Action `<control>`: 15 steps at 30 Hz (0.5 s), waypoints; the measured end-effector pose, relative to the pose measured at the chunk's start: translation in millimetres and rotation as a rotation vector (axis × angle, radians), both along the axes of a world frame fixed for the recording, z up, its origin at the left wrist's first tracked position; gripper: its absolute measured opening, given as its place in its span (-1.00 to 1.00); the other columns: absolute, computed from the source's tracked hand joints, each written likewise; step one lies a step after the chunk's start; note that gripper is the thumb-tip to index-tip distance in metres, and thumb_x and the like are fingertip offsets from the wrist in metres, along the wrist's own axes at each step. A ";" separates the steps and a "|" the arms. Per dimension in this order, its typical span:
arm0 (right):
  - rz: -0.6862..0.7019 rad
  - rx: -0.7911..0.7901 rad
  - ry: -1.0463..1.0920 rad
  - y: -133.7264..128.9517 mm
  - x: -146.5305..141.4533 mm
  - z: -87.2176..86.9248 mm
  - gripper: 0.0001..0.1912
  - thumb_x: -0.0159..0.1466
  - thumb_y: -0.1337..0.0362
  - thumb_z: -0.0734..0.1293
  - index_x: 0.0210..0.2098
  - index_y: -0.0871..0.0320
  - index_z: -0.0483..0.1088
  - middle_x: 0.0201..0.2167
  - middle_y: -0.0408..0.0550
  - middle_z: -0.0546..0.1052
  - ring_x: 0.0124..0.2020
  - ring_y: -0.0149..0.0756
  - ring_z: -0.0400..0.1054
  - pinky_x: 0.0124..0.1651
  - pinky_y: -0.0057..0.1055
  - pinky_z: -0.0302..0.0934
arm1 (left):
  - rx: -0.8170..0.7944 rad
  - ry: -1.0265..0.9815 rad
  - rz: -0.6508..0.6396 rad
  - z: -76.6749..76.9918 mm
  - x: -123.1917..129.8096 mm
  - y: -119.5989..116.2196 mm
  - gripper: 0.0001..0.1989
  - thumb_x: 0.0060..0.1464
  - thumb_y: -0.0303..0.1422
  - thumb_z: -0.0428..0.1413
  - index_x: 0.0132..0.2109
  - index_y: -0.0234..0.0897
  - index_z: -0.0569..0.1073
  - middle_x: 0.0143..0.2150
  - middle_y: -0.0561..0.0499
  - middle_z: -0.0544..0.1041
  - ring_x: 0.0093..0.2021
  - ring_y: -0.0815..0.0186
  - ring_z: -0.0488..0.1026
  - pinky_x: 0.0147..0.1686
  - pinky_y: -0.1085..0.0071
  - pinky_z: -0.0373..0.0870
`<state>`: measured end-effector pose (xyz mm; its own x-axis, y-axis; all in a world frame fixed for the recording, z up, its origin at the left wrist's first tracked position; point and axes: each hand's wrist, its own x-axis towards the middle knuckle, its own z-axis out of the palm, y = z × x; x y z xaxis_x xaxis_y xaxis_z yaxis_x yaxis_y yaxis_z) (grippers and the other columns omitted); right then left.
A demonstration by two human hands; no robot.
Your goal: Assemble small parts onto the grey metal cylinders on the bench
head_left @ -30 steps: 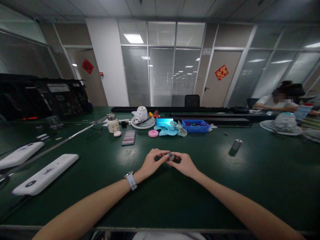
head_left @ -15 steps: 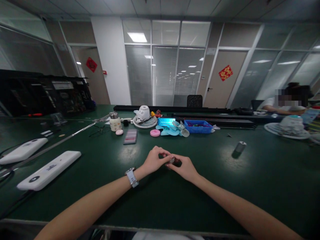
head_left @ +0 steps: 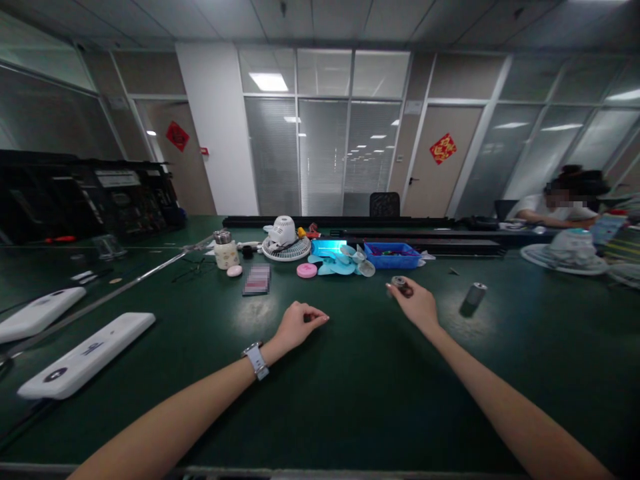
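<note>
My right hand (head_left: 419,305) is held over the green table with a small, round metal part (head_left: 399,282) between thumb and fingers. The part looks grey on top and brownish at the side, and its kind is unclear. Below and left of it, my left hand (head_left: 299,323) rests low over the table, thumb and fingertips pinched together. Whatever may be between those fingertips is too small or hidden to name. To the right of my right hand, a silver metal cylinder (head_left: 476,294) stands apart from both hands.
Behind my hands lie a blue tray (head_left: 393,257) of small parts, light blue fan blades (head_left: 334,262), a pink disc (head_left: 307,271) and a white fan housing (head_left: 286,247). A patterned jar (head_left: 227,255) stands farther left. A white device (head_left: 90,355) lies near left. Another person (head_left: 555,207) sits far right.
My hands have come apart. The right hand has moved away to the right and farther back, carrying the small metal part, while the left has stayed near its place with fingers pinched.
</note>
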<state>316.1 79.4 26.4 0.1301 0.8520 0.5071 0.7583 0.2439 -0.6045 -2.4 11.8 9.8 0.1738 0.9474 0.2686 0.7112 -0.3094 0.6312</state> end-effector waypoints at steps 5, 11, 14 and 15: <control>-0.223 -0.058 -0.118 41.4 65.3 -21.0 -0.47 0.22 -0.16 0.27 -0.07 0.09 0.54 -0.30 0.08 0.63 -0.28 -0.03 0.51 -0.30 -0.28 0.29 | -0.009 0.027 -0.036 -3.1 1.8 0.2 -0.67 0.11 -0.05 0.13 -0.18 -0.11 0.68 -0.30 -0.03 0.62 -0.20 0.18 0.42 -0.23 0.32 0.24; -0.309 -0.017 -0.127 28.3 47.0 -17.4 -0.38 0.22 -0.06 0.34 0.11 0.24 0.40 0.06 0.30 0.50 0.07 0.16 0.39 0.06 0.04 0.23 | 0.024 -0.043 0.009 -4.9 0.8 -0.7 -0.55 0.13 0.02 0.07 -0.05 -0.15 0.61 -0.32 -0.03 0.58 -0.24 0.18 0.44 -0.25 0.30 0.29; -0.089 0.203 -0.249 -6.7 -3.5 -5.5 -0.35 0.27 0.03 0.32 0.25 0.23 0.26 0.31 0.31 0.25 0.30 0.16 0.14 0.27 0.19 -0.03 | 0.025 -0.117 0.082 -5.3 0.7 -1.2 -0.53 0.20 -0.01 -0.02 -0.01 -0.23 0.55 -0.31 -0.04 0.56 -0.25 0.19 0.46 -0.23 0.29 0.34; 0.101 0.194 -0.270 -19.9 -23.7 -3.3 -0.42 0.32 0.07 0.28 0.26 0.18 0.26 0.30 0.24 0.28 0.31 0.08 0.15 0.29 0.15 -0.04 | 0.020 -0.131 0.097 -5.1 1.0 -1.4 -0.54 0.21 -0.02 -0.03 -0.02 -0.25 0.53 -0.31 -0.04 0.56 -0.25 0.19 0.47 -0.23 0.28 0.35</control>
<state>292.3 59.5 23.1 -0.1108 0.7382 0.6654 0.8511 0.4163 -0.3200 -1.4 10.3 4.7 0.0437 0.9522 0.3023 0.6501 -0.2569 0.7151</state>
